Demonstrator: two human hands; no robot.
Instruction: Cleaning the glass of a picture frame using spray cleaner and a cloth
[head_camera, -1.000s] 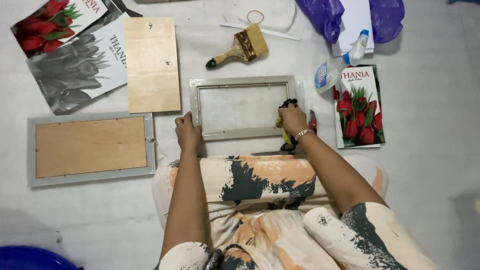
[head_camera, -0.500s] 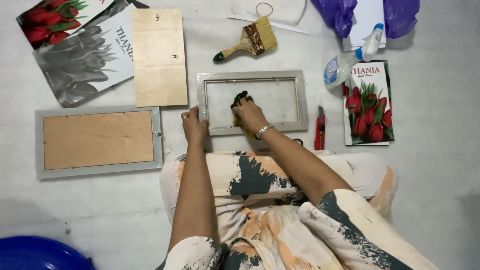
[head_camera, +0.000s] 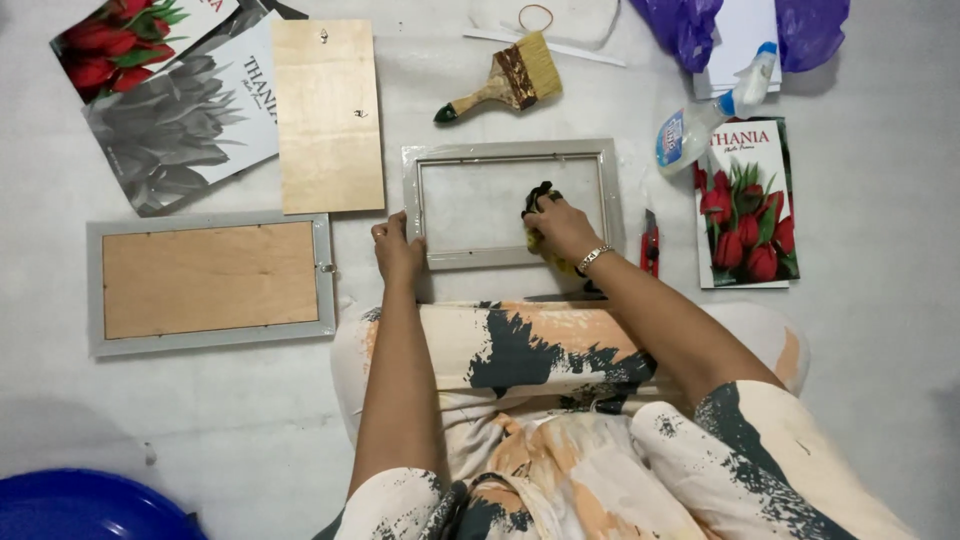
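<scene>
A grey picture frame (head_camera: 510, 152) with a glass pane lies on the white floor in front of me. My left hand (head_camera: 397, 249) presses on its near left corner and holds it still. My right hand (head_camera: 561, 226) grips a dark and yellow cloth (head_camera: 537, 200) and presses it on the right part of the glass. A bracelet is on my right wrist.
A second grey frame (head_camera: 210, 282) with a wooden back lies to the left. A loose plywood board (head_camera: 328, 115), flower prints (head_camera: 175, 105), a paintbrush (head_camera: 505, 80), a spray bottle (head_camera: 712, 110), a red cutter (head_camera: 651, 244), a tulip print (head_camera: 745, 205) and a purple bag (head_camera: 690, 25) surround the frame. A blue tub (head_camera: 80, 505) is near left.
My right hand with the cloth swept from the frame's right edge to the left part of the glass, then back to the right part. My left hand stayed on the corner.
</scene>
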